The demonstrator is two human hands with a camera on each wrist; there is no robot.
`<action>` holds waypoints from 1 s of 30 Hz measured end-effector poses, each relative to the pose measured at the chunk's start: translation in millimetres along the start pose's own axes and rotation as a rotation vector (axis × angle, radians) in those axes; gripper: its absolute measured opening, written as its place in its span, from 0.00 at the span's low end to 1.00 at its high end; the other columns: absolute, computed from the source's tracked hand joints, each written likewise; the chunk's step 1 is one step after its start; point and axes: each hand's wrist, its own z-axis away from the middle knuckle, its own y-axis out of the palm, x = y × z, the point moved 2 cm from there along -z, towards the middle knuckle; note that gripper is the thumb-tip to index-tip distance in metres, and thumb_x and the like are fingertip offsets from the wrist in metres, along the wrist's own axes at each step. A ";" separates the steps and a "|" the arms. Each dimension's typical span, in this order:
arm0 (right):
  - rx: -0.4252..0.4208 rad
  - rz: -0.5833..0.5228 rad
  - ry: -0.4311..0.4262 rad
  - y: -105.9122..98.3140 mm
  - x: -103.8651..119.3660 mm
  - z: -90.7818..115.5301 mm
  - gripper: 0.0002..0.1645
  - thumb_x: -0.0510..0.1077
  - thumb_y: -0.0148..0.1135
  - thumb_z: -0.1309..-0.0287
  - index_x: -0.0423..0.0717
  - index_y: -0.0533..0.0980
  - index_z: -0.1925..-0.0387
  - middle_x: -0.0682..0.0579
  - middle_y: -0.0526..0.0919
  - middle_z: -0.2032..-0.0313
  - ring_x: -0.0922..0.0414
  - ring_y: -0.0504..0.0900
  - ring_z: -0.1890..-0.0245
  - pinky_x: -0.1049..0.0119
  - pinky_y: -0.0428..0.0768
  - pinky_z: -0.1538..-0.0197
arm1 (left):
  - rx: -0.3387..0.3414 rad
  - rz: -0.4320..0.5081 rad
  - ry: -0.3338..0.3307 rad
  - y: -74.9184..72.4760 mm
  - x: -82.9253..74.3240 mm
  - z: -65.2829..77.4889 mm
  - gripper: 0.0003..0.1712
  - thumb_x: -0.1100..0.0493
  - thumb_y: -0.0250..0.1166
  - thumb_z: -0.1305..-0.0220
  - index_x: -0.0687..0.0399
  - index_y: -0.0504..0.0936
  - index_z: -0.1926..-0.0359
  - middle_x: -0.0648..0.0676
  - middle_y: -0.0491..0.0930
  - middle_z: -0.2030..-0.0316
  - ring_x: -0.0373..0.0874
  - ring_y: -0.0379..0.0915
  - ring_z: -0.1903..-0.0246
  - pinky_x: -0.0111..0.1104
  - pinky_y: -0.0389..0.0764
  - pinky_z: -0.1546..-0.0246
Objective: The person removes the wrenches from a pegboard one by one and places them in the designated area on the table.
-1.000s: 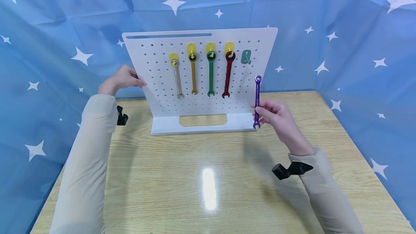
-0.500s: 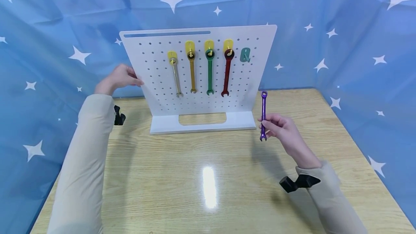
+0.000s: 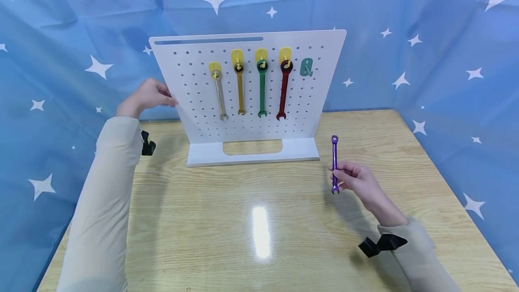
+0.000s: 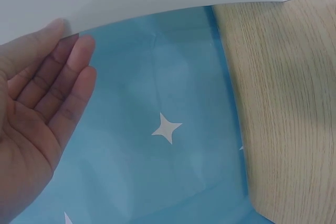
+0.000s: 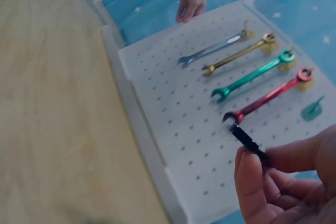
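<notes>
A purple combination wrench (image 3: 334, 157) stands upright in my right hand (image 3: 358, 184), pinched near its lower, open end between thumb and fingers. In the right wrist view the wrench (image 5: 245, 139) looks dark and is seen nearly end-on. My left hand (image 3: 147, 97) pinches the left edge of a white pegboard (image 3: 202, 102), thumb in front and fingers behind, as the left wrist view shows. Hanging from yellow hooks on the board are a silver wrench (image 3: 220, 96), a gold wrench (image 3: 240, 89), a green wrench (image 3: 262, 91) and a red wrench (image 3: 284, 91). A bare green hook (image 3: 306, 67) is at their right.
The pegboard's white base (image 3: 259, 159) rests on a wood-grain table (image 3: 227, 220) towards its back edge. Blue cloth with white stars (image 3: 365, 21) hangs behind and on both sides. Each sleeve carries a black wrist camera, such as the right one (image 3: 381, 243).
My right hand has moved down, back towards me and slightly right with the purple wrench, away from the pegboard. My left hand stays on the board's edge.
</notes>
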 end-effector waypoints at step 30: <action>-0.002 0.036 0.301 -21.7 -61.9 11.6 0.05 0.33 0.56 0.40 0.36 0.77 0.71 0.57 0.77 0.80 0.65 0.75 0.79 0.73 0.77 0.76 | -0.009 0.008 -0.002 -0.5 0.9 0.1 0.16 0.58 0.65 0.40 0.69 0.82 0.59 0.51 0.84 0.71 0.45 0.76 0.65 0.48 0.71 0.52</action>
